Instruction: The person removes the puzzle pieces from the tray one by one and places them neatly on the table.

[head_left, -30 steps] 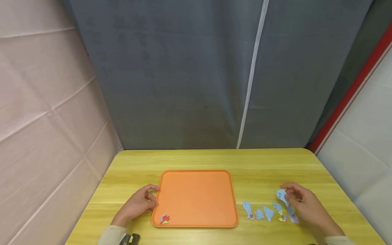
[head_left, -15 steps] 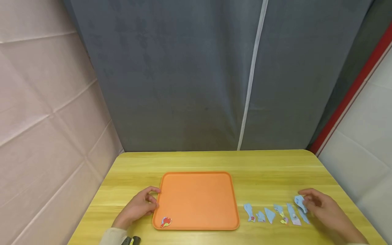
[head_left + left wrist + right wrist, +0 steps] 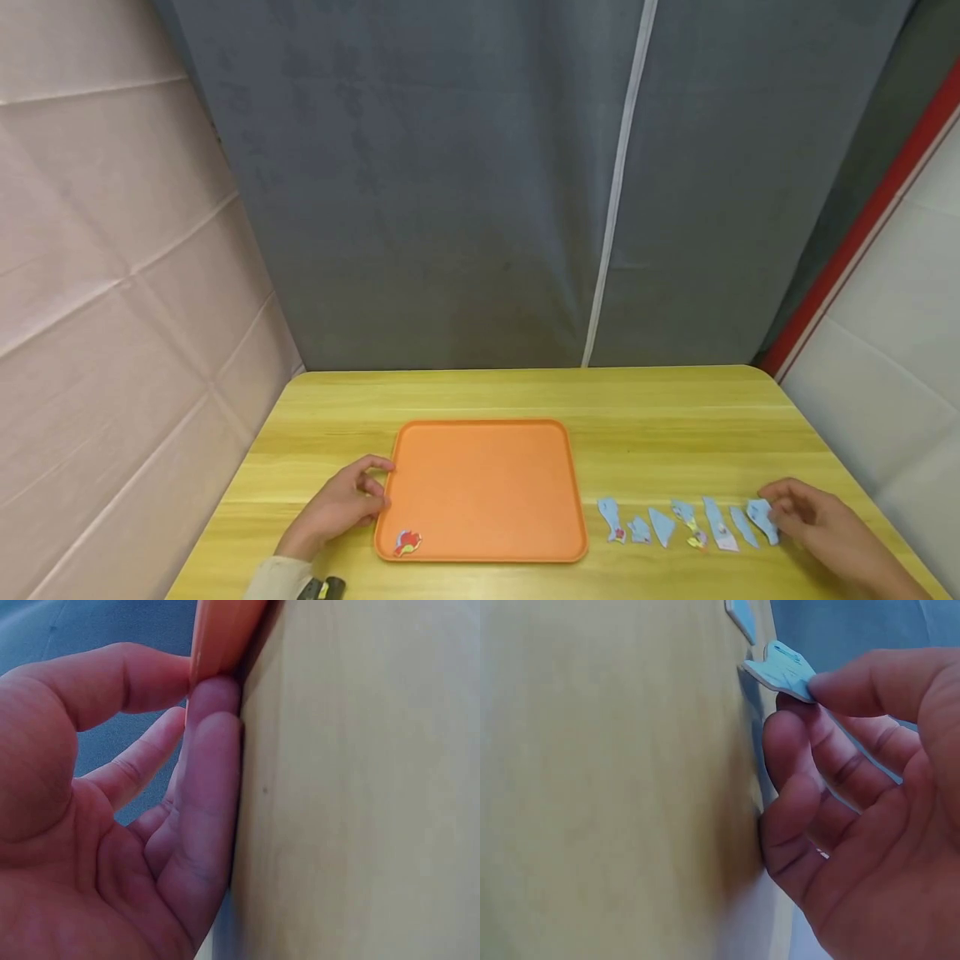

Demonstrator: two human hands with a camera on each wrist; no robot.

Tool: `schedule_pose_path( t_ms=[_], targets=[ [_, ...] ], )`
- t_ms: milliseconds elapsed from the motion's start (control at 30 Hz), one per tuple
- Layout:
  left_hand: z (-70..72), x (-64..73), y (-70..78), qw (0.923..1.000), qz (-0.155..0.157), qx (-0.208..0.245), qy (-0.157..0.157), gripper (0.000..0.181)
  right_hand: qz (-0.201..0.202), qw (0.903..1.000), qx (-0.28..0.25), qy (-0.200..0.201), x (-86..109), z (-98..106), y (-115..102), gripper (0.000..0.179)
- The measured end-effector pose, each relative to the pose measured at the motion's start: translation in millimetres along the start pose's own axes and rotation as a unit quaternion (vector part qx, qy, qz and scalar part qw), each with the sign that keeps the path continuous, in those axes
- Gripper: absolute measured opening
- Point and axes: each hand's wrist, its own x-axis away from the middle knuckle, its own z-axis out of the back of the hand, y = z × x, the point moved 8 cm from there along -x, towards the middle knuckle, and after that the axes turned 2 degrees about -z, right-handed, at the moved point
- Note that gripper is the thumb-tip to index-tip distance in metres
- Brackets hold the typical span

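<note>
My left hand is at the left edge of an orange tray, pinching its rim between thumb and fingers. A red puzzle piece lies in the tray's near left corner. Far to the right, my right hand pinches a light blue puzzle piece between thumb and fingertips. In the right wrist view this piece is tilted, one edge close over the table. It is at the right end of a row of flat, irregular blue pieces, beside a narrow blue one.
More pieces lie in the row: a long one with a pink end, one with yellow, a triangular one, and others nearer the tray. The wooden table ends at a grey curtain.
My right hand has carried the blue piece rightward and down from above the row to its right end, uncovering the pieces beneath. The left hand stays at the tray.
</note>
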Motion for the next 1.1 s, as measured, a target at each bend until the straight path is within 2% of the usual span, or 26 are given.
schedule_pose_path(
  t_ms=[200,433,700,933,1100],
  targets=[
    [1.2,0.2,1.1,1.0000,-0.002,-0.002,0.003,0.053,0.001,1.0000,0.002,-0.005,-3.0,-1,4,0.039],
    [0.1,1.3,4.4,0.9999,-0.007,-0.006,0.004,0.054,0.024,0.9994,0.018,0.018,-4.1,1,-1,0.032],
    [-0.8,2.6,6.0,1.0000,-0.006,-0.005,0.004,0.052,0.028,0.9988,0.035,0.020,-5.7,2,-4,0.031],
    [-1.9,3.2,7.0,0.9998,-0.017,-0.003,-0.005,0.054,0.068,0.9951,0.048,0.053,-3.3,5,-20,0.028],
    [-2.4,2.5,5.5,0.9998,-0.020,-0.001,-0.006,0.054,0.079,0.9947,0.035,0.056,-4.9,3,-38,0.029]
  ],
)
